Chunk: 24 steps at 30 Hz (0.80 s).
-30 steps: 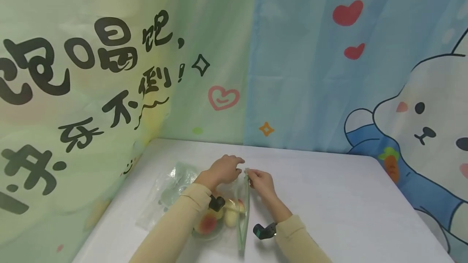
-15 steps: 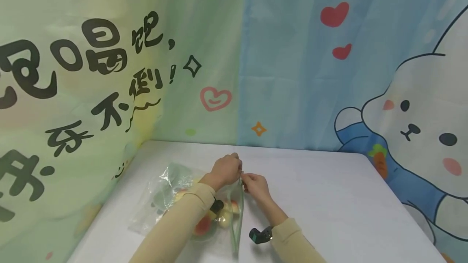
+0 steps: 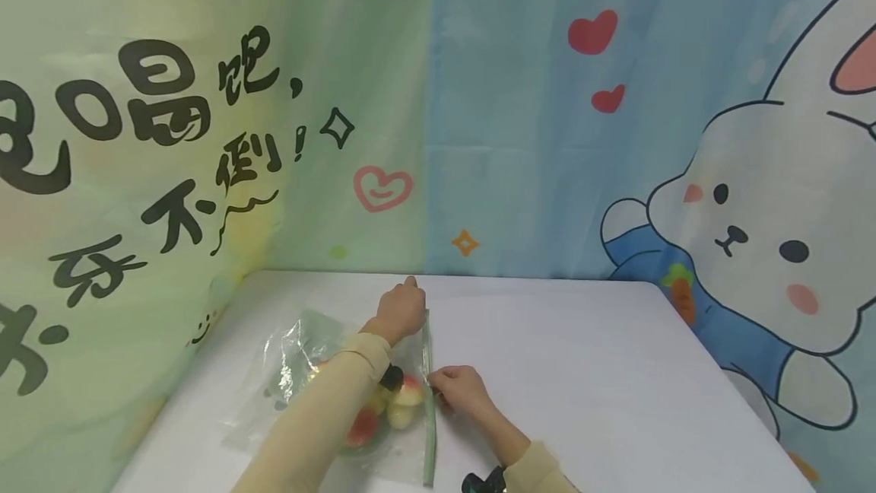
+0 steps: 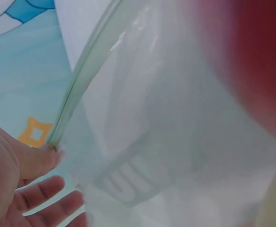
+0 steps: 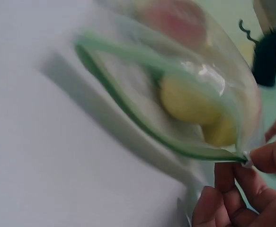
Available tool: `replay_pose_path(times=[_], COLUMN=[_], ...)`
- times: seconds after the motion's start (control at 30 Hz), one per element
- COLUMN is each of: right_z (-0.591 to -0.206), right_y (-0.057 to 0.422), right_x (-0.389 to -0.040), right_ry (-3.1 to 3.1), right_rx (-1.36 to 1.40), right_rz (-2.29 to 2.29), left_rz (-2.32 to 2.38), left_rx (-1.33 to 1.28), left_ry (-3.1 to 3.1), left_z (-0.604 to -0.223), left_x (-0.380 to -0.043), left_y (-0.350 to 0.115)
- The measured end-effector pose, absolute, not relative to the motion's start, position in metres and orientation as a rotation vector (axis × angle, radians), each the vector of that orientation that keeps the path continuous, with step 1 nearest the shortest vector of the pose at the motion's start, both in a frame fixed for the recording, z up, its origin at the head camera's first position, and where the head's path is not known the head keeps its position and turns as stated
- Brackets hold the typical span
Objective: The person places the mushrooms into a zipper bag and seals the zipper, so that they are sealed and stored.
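Observation:
A clear zip bag (image 3: 411, 455) with a green zip edge (image 3: 430, 440) lies on the table. My left hand (image 3: 402, 309) pinches the far end of the zip edge between thumb and forefinger, its other fingers spread in the left wrist view. Partway along the zip, my right hand (image 3: 465, 390) pinches a small whitish slider (image 5: 245, 160). In the right wrist view the zip's two green strips stand apart on one side of the slider. Inside the bag are yellow-and-red rounded pieces (image 3: 405, 400) and a red one (image 3: 363, 427), partly hidden by my left sleeve.
The white table (image 3: 582, 386) ends at a hanging cloth (image 3: 520, 135) at the back, printed with a rabbit, hearts and writing. Dark wrist cameras sit on both my arms, the right one (image 3: 484, 481) low near the table's front.
My right hand has moved from the far end of the zip toward me along the edge. The left hand keeps to the far corner. The head view has turned right.

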State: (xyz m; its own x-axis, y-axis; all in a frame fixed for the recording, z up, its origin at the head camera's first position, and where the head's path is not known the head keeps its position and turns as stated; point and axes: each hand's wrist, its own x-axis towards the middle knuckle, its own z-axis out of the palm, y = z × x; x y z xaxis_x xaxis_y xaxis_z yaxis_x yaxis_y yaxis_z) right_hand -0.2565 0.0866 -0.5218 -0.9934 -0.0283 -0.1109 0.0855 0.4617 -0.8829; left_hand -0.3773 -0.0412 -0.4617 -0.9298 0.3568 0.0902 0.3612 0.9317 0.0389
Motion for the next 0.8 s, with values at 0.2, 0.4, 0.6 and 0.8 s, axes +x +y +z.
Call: replay_pose_path(times=[0.2, 0.4, 0.6, 0.8], right_z=[-0.523, -0.522, -0.522, -0.519], right_y=[0.084, 0.093, 0.101, 0.110], right_x=[-0.223, -0.194, -0.180, -0.178], right_ry=[2.600, 2.501, 2.449, 2.378], right_rx=[-0.018, -0.081, -0.124, -0.166], right_rz=[-1.471, -1.388, -1.337, -1.363], left_rz=[-0.074, -0.180, -0.193, -0.188], left_rx=[-0.452, -0.397, -0.382, -0.433], left_ry=[-3.027, -3.041, -3.027, -3.012], left_z=[-0.463, -0.464, -0.469, -0.470], left_x=[-0.384, -0.389, -0.390, -0.389], left_y=[-0.047, -0.048, -0.049, -0.048])
